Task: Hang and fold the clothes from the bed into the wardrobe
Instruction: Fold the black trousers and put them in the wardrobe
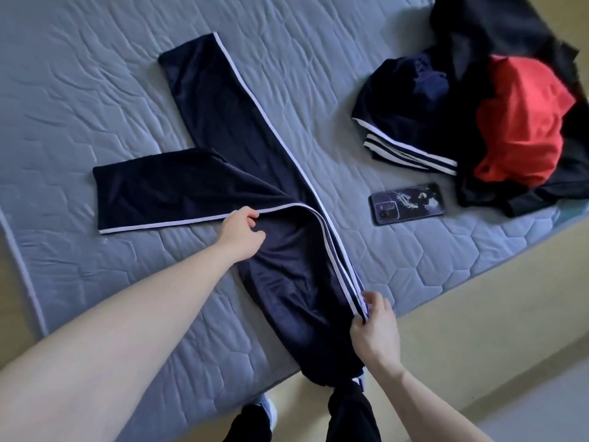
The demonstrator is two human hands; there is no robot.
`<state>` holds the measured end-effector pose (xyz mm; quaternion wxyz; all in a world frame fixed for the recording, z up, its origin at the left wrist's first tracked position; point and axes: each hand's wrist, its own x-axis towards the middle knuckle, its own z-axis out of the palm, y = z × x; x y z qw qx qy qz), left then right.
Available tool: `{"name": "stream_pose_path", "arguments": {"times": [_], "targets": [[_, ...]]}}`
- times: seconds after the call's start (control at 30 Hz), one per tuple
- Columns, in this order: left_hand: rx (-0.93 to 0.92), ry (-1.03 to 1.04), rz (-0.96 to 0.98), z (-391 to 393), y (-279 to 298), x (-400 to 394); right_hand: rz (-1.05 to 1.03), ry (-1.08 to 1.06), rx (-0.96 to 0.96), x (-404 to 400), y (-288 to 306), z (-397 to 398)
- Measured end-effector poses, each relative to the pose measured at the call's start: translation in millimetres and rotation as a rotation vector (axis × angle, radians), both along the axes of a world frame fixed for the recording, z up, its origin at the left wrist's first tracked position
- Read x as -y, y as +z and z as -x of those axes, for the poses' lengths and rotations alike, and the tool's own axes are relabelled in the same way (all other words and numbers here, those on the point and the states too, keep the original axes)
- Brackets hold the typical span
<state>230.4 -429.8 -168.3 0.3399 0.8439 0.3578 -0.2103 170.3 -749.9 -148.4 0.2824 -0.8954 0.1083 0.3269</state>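
arms (134, 317): bare, no sleeves | trousers (350, 416): black | shoe (267, 409): light-coloured

You get soft, even, somewhat dim daylight with faint shadows and no glare; wide-angle distortion bends the mattress (95, 90) edges, and fine detail looks slightly smeared.

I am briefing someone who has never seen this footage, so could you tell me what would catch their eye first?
First, the navy track pants with white side stripes, spread in a V across the grey mattress, the left hand pinching one leg's striped edge and the right hand gripping the stripes near the bed's edge. Next, the red garment in the dark pile at the far right, with a phone lying beside it.
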Motion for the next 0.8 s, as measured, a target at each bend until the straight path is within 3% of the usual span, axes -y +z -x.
{"name": "stream_pose_path", "arguments": {"times": [0.1,0.2,0.3,0.4,0.53,0.63,0.8], "targets": [[-0.049,0.157,-0.089,23,0,-57,-0.100,0.175,0.082,-53,4,-34],[-0.121,0.443,-0.117,39,-1,-108,-0.186,0.319,0.191,-120,0,-75],[-0.205,0.846,0.053,51,-11,-147,-0.182,0.447,0.259,-182,-13,-113],[-0.114,1.170,0.300,56,-31,-174,-0.141,0.682,0.275,-226,-36,-135],[0.121,1.433,0.251,46,-55,-193,0.055,0.892,0.296,-245,-58,-143],[0.329,1.464,0.068,32,-59,-207,0.018,0.801,0.384,-252,-69,-153],[0.573,1.097,-0.212,-40,2,-237,-0.156,0.482,0.375,-263,-59,-180]]}}
